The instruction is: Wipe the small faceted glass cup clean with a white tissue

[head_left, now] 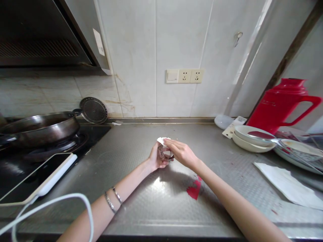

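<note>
Over the middle of the steel counter, my left hand [154,159] is closed around a small round glass [166,155], tilted with a rounded end facing me. Its fingers wrap beneath and behind the glass. On the upper side, my right hand [183,154] presses a folded white tissue [161,140] against the glass. Part of the tissue is under the right fingertips, and much of the glass is covered by both hands. A torn red scrap [194,190] lies on the counter below the right wrist.
At the left, a metal pan [42,129] sits on the black stove [94,134], with a white-cased device and cable [58,173] in front. Stacked bowls [253,143], a red thermos [280,104] and a white paper sheet [287,183] occupy the right. A tiled wall closes the back.
</note>
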A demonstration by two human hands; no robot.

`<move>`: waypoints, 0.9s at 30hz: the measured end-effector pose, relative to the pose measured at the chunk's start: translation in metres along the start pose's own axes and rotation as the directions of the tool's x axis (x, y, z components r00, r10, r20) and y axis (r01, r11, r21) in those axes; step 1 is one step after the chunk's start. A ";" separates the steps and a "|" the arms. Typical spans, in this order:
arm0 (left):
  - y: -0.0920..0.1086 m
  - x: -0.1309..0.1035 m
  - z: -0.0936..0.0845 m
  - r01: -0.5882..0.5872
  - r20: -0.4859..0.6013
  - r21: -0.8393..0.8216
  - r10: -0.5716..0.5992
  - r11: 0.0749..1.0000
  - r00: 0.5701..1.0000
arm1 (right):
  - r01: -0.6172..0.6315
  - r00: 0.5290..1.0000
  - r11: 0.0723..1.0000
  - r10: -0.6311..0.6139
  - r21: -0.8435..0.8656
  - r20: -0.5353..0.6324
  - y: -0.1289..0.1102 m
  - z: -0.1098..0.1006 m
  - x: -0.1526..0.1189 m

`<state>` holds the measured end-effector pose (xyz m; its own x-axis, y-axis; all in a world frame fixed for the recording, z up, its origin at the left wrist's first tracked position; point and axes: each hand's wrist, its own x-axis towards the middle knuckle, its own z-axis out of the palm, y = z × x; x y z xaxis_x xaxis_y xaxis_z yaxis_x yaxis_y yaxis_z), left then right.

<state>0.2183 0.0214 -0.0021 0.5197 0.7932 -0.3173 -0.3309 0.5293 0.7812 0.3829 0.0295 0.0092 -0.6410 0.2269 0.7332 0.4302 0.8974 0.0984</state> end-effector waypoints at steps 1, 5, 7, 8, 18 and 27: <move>0.000 -0.001 0.001 -0.016 0.000 -0.002 0.016 1.000 1.000 | -0.012 1.000 1.000 0.012 0.015 -0.010 0.000 0.001 -0.001; 0.004 -0.005 0.004 -0.101 -0.024 -0.067 0.099 0.993 0.995 | -0.028 0.998 0.999 0.029 0.021 -0.057 0.002 0.000 -0.002; 0.007 -0.007 0.004 -0.159 -0.048 -0.120 0.154 0.980 0.987 | -0.014 0.997 1.000 0.014 0.004 -0.080 0.001 0.000 -0.001; 0.009 -0.007 0.003 -0.188 -0.064 -0.142 0.180 0.972 0.982 | -0.006 0.996 1.000 0.006 -0.001 -0.085 0.000 0.000 0.000; 0.012 -0.008 0.000 -0.383 -0.325 -0.354 0.271 0.853 0.906 | 0.023 0.992 0.997 -0.012 0.079 -0.126 -0.026 0.014 0.003; -0.001 -0.003 0.004 -0.341 -0.281 -0.407 0.239 0.848 0.930 | 0.108 0.990 0.991 -0.100 0.077 -0.097 -0.035 0.018 0.002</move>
<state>0.2203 0.0169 -0.0001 0.1829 0.9483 -0.2595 -0.7780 0.3009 0.5515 0.3544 0.0052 -0.0048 -0.6161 0.0983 0.7815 0.3085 0.9430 0.1246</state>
